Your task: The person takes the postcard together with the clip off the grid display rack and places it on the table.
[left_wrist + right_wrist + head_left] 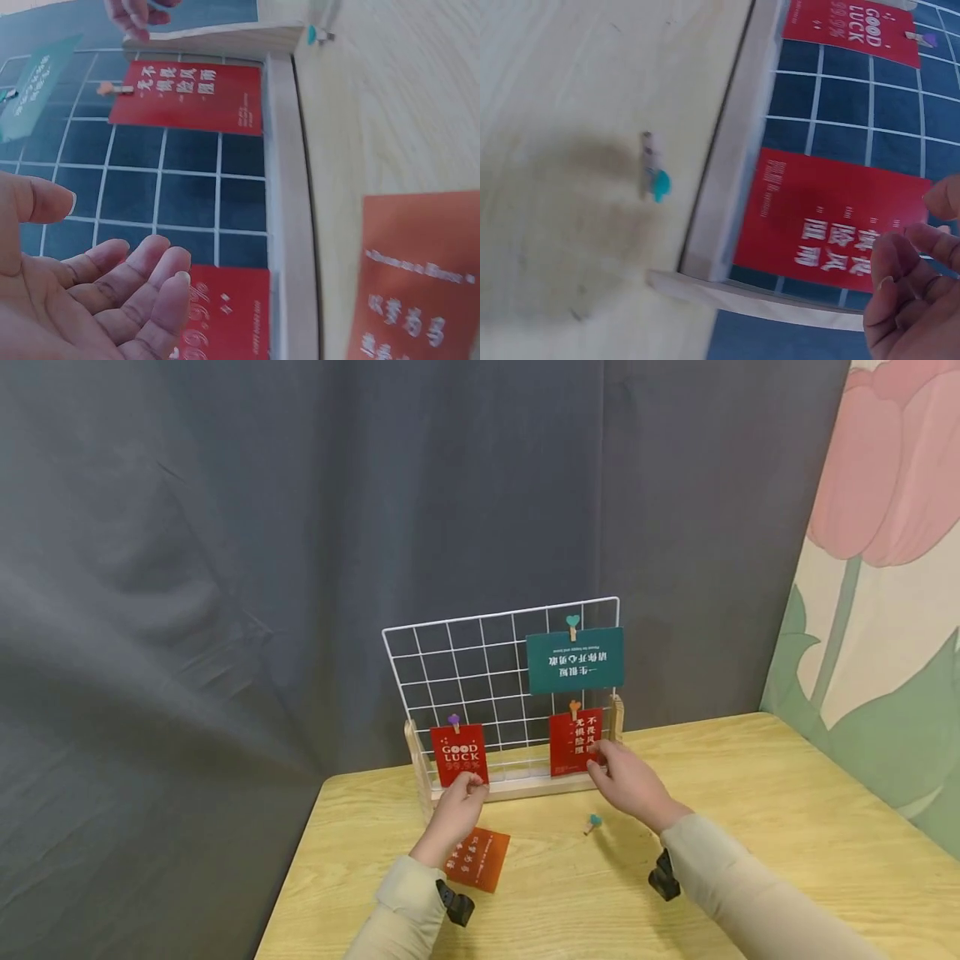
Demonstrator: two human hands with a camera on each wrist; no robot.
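A white wire grid (468, 668) stands in a wooden base (525, 787). Before its lower left, my left hand (459, 810) overlaps the bottom of a red "GOOD LUCK" card (459, 747), fingers relaxed and holding nothing. That card hangs from a purple clothespin (453, 720). On the right, my right hand (632, 785) is in front of a second red card (572, 739), its fingers loosely bent with nothing between them. An orange-topped clothespin (575, 706) fixes this card to the grid. Higher up, a teal card (576, 672) hangs from a teal heart clothespin (573, 622).
An orange card (489, 864) lies on the wooden table (720, 777), partly behind my left wrist. Another teal-topped clothespin (595, 821) lies loose before the base. Behind the table hangs a dark grey curtain (480, 485); a wall with painted tulips (862, 468) borders the right.
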